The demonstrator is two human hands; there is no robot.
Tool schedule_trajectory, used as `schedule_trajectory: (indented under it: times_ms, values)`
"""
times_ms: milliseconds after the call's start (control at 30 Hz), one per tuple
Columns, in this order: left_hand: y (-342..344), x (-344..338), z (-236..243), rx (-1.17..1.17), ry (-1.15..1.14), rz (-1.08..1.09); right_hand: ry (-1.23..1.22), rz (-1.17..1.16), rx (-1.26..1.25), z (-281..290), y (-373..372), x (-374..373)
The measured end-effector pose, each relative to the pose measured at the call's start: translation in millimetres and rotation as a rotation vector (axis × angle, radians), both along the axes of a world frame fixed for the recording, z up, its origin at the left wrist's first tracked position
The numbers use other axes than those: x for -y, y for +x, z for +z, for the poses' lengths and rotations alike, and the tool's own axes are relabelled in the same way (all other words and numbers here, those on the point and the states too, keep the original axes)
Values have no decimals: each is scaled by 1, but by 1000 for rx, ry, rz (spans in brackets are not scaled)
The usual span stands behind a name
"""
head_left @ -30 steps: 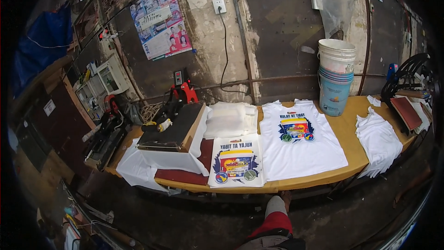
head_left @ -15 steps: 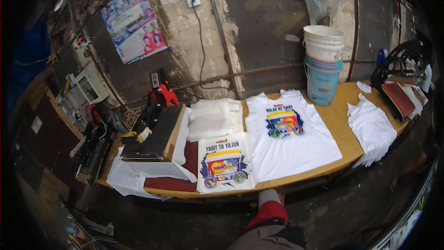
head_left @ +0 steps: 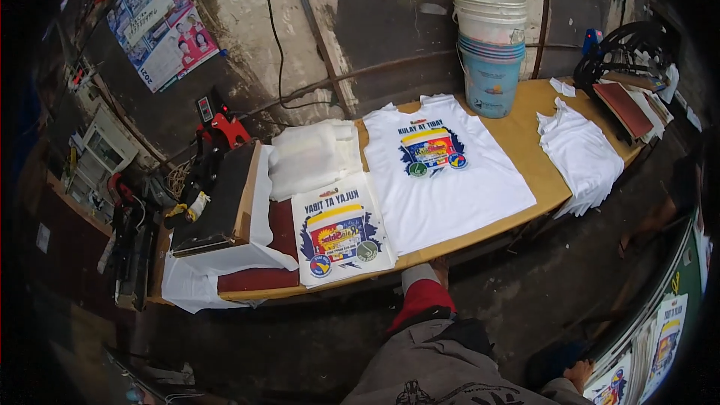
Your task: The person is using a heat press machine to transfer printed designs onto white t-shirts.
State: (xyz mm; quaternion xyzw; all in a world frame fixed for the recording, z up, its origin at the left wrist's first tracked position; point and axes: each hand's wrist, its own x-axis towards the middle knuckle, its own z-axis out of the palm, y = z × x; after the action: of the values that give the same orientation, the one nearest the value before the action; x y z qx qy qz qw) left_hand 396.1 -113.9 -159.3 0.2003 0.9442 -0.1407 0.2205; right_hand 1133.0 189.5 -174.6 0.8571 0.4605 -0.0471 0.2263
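Observation:
My right hand (head_left: 577, 375) is low at the right edge of the view, at the near side of a stack of printed transfer sheets (head_left: 664, 339). The hand touches or almost touches the edge of the stack; its fingers are too small and partly hidden to read. My left hand is out of view. On the table ahead, a white sleeveless shirt (head_left: 457, 210) lies flat with a colourful bucket print on its chest. A sheet with a mirrored print (head_left: 346, 251) lies left of the shirt, on top of other sheets. Neither hand is near these.
The long yellow-brown table (head_left: 544, 180) stands against the wall. A heat press (head_left: 214, 195) with a dark platen is at its left. Folded white cloth (head_left: 313, 161), stacked buckets (head_left: 489, 67), a pile of white shirts (head_left: 581, 151) and black coiled hose or cable (head_left: 626, 52) stand along it.
My view has swung right and down, so the table sits further left and higher. My right hand and the stack of printed sheets have come into view at the lower right.

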Motion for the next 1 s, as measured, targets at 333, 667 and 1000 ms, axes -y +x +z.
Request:
schedule_trajectory:
  times_ms: [333,667,1000]
  values:
    - [11,94,-39,11,-23,-62,60,34,-26,11,-7,2]
    - [21,125,-38,-40,12,52,104,114,-139,25,-10,6]
    - [34,103,-7,-58,121,143,129,130,-196,42,-18,6]
